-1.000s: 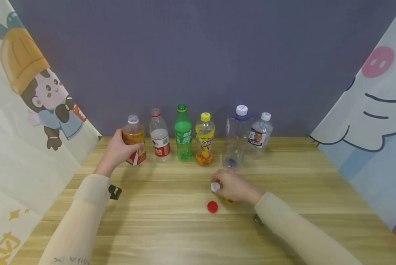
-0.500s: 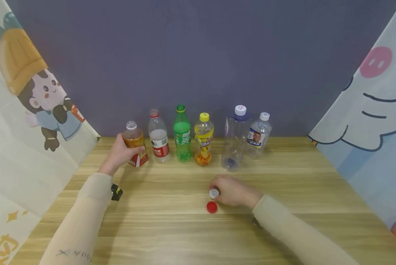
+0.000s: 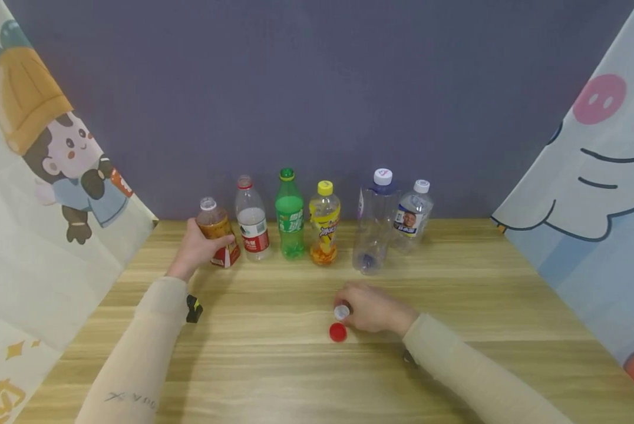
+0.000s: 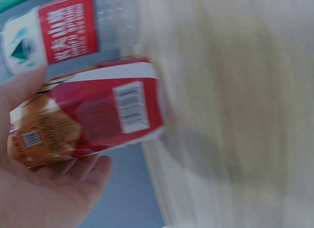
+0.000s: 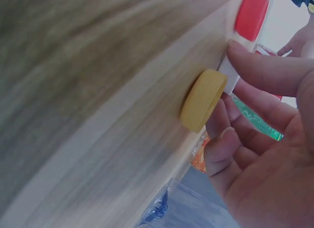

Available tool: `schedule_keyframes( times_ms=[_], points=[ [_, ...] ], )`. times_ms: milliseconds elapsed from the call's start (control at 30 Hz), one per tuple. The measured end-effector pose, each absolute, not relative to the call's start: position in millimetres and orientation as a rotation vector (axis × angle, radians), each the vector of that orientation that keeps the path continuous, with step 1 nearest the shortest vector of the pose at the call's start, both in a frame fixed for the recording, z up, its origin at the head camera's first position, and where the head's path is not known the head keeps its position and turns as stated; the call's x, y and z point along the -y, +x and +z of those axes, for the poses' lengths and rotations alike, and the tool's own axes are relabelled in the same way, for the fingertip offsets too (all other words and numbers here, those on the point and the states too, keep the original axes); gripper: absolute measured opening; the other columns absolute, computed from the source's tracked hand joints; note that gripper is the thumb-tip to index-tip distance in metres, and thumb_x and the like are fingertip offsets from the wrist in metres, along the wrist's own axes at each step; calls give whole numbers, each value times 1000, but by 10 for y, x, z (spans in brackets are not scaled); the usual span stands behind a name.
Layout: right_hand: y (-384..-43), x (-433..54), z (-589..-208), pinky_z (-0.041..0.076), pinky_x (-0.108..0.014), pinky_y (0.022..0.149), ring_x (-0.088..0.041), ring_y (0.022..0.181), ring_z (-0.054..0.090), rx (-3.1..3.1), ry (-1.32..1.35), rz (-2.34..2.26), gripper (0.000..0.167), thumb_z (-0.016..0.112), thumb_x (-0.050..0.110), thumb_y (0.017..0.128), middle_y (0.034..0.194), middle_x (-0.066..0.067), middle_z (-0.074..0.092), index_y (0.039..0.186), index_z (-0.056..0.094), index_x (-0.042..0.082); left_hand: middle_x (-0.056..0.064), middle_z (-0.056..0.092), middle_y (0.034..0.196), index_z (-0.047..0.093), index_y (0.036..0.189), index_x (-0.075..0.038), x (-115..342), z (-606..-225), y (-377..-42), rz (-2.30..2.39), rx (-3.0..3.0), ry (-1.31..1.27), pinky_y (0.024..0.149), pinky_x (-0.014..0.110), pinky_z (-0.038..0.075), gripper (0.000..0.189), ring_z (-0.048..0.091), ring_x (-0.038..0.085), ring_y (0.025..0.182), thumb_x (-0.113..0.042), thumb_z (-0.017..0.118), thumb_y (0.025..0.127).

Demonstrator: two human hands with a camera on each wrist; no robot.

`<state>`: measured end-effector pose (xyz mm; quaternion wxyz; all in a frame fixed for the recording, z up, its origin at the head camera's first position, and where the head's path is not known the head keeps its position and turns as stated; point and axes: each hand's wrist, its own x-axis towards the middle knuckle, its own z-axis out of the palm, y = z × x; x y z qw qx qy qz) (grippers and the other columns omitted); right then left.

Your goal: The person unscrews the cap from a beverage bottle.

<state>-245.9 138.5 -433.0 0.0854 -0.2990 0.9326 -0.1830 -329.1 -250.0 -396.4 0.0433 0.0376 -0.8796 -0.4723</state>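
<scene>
At the left of the row, my left hand (image 3: pixel 197 247) grips an orange-and-red labelled drink bottle (image 3: pixel 218 232), thumb on one side and fingers round the other. The bottle has an uncapped clear neck and leans a little to the left. My right hand (image 3: pixel 372 307) pinches a white bottle cap (image 3: pixel 341 312) low over the table. A red cap (image 3: pixel 338 332) lies just in front of its fingertips. In the right wrist view a yellow cap (image 5: pixel 203 100) sits on the table beside the fingers; the hand hides it from the head view.
Right of the held bottle stand an uncapped clear bottle with a red label (image 3: pixel 255 232), a green bottle (image 3: pixel 290 218), a yellow-capped bottle (image 3: pixel 324 227), a tall clear bottle (image 3: pixel 370 235) and a white-capped bottle (image 3: pixel 412 215). A dark grey panel (image 3: pixel 317 94) rises behind the wooden table (image 3: pixel 264 365).
My left hand has shifted the held bottle slightly right and its neck has dipped. My right hand has brought the white cap nearer me, close to the red cap.
</scene>
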Motion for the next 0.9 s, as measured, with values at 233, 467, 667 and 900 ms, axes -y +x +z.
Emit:
schedule_keyframes(
  times_ms=[233,467,667,900],
  points=[
    [-2467,-1346,-4305,52,-40,86,-17,94,61,-2769,-898,-518,22,81,17,84,99,3,64,102,70,13,36,45,140,19,148,7,2520,-4013,-3299,-1248,2695,170,108,62,39,96,47,51,131,-38,78,88],
    [-2465,-1359,-4273,53,-40,86,-19,93,62,-2751,-924,-522,24,81,15,83,97,2,65,103,69,11,37,49,132,22,144,7,2475,-4026,-3296,-1179,2703,209,104,62,43,95,51,52,124,-41,80,85],
    [-2479,-1403,-4095,53,-46,87,-24,94,62,-2776,-895,-529,31,79,5,82,100,-7,66,112,70,3,38,49,131,21,143,6,2455,-4037,-3309,-1154,2697,235,103,62,43,94,52,52,122,-38,80,85],
    [-2530,-1412,-3853,55,-43,83,-22,91,62,-2912,-890,-557,30,72,7,87,101,-10,68,116,69,1,39,49,131,19,144,6,2406,-4071,-3319,-1131,2690,272,102,62,45,96,52,53,122,-38,79,85]
  ],
)
